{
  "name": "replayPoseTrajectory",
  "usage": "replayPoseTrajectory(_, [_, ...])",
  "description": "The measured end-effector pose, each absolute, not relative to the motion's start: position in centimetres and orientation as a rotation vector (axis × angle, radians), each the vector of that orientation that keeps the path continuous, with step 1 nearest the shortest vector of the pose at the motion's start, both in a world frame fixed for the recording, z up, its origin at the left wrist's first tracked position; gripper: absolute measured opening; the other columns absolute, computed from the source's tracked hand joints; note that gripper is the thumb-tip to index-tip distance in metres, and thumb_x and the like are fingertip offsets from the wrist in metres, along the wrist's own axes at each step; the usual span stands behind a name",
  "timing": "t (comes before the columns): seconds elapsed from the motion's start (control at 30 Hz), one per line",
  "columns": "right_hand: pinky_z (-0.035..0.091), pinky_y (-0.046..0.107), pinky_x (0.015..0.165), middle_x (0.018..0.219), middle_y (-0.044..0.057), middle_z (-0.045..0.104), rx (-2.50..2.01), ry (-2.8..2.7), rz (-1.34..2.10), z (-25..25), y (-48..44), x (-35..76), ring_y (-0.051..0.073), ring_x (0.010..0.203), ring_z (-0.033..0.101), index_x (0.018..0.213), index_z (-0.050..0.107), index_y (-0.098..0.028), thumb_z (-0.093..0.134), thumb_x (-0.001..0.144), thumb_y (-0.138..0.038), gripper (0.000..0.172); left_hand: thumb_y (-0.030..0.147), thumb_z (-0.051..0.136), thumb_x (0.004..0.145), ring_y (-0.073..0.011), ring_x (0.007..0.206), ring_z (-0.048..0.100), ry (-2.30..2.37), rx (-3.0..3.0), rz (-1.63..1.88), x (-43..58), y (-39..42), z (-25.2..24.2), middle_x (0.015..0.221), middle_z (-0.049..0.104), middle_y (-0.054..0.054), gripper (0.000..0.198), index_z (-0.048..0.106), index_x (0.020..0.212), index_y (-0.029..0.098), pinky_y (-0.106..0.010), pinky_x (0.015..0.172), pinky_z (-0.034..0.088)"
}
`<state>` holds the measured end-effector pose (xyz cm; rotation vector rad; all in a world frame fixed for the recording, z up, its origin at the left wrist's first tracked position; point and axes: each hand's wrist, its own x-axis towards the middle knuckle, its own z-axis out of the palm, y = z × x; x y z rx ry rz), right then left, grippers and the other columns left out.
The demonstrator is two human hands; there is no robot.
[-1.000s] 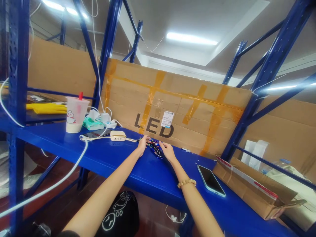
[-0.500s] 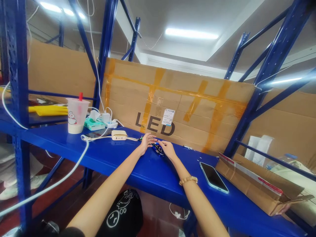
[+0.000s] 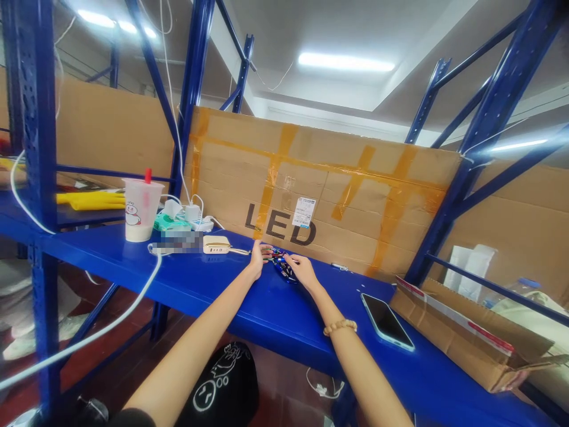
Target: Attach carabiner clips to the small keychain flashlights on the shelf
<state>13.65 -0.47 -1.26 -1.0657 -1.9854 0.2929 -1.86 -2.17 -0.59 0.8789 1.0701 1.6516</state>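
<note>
Grip, left hand (image 3: 256, 264): fingers lay slightly curled, tips at the edge of a small tangle (image 3: 283, 268); I could not tell whether they had hold of it.
Grip, right hand (image 3: 303, 270): fingers were bent and nearly closed, tips on the tangle; any pinch was hidden behind them.
Tangle: it lay on the blue shelf (image 3: 111, 261) between the hands, dark blue with flecks of red and green, too small to make out part by part.
Hidden: the fingers covered part of the tangle, and a blurred patch (image 3: 180, 242) masked whatever lay beside the cup.
Cut off: both arms ran out of the bottom edge, and a black printed bag (image 3: 217, 379) sat below the shelf, partly out of frame.
Wrist: a beaded bracelet (image 3: 340, 327) circled the right wrist.
Right of hands: a phone (image 3: 386, 322) lay face up, and an open cardboard box (image 3: 466, 335) sat at the shelf's end.
Left of hands: a thin cable linked the tangle to a gold power bank (image 3: 216, 244), with a white cable (image 3: 89, 320) looping down past the shelf.
Far left: a lidded cup (image 3: 141, 210), tissues (image 3: 171, 222), a power strip (image 3: 200, 225) and yellow gloves (image 3: 91, 200).
Back: a taped carton panel (image 3: 320, 178) printed "LED" stood against the rack (image 3: 193, 89).
</note>
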Motion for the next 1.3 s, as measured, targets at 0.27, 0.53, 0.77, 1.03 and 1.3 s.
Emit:
replayPoseTrajectory(0.27, [0.038,0.023,0.06,0.073,0.001,0.065,-1.038,-2.02,0.349,-1.0,-1.2,13.4,0.016,0.068,0.057,0.075,0.068,-0.019,0.051,0.074,-0.056,0.041,0.045,0.027,0.08,-0.0121,0.049,0.05,1.072,0.815,1.638,-1.8,-2.4,-0.3,0.063,0.06,-0.005,0.045,0.057,0.061,0.016,-0.023,0.049,0.031])
replayPoseTrajectory(0.53, [0.042,0.025,0.064,0.077,0.003,0.066,-0.977,-2.044,0.321,-1.4,-0.5,13.4,0.015,0.069,0.058,0.074,0.069,-0.019,0.056,0.072,-0.052,0.035,0.042,0.029,0.08,-0.0095,0.044,0.045,1.056,0.816,1.636,-1.8,-2.3,-0.3,0.061,0.059,-0.004,0.043,0.056,0.062,0.015,-0.022,0.046,0.029])
replayPoseTrajectory(0.77, [0.04,0.026,0.064,0.073,0.002,0.062,-0.934,-2.118,0.243,-1.5,-0.2,13.3,0.015,0.07,0.055,0.072,0.07,-0.02,0.059,0.072,-0.047,0.03,0.046,0.028,0.079,-0.0098,0.044,0.045,1.069,0.842,1.625,-1.8,-2.0,-0.4,0.061,0.057,-0.004,0.043,0.055,0.064,0.016,-0.022,0.047,0.028])
replayPoseTrajectory(1.03, [0.04,0.026,0.066,0.075,0.002,0.061,-0.926,-2.101,0.302,-1.3,-0.5,13.4,0.014,0.07,0.055,0.074,0.071,-0.02,0.05,0.079,-0.046,0.034,0.053,0.028,0.076,-0.0107,0.044,0.045,1.092,0.866,1.63,-1.8,-1.8,-0.6,0.062,0.057,-0.004,0.047,0.056,0.065,0.016,-0.023,0.047,0.028])
replayPoseTrajectory(1.3, [0.044,0.03,0.078,0.091,0.005,0.067,-0.835,-2.062,0.386,-1.6,-0.3,13.4,0.019,0.084,0.06,0.087,0.069,-0.018,0.055,0.075,-0.043,0.031,0.051,0.027,0.078,-0.0109,0.045,0.047,1.086,0.86,1.609,-1.9,-1.9,-0.5,0.063,0.058,-0.004,0.047,0.056,0.065,0.016,-0.023,0.047,0.028])
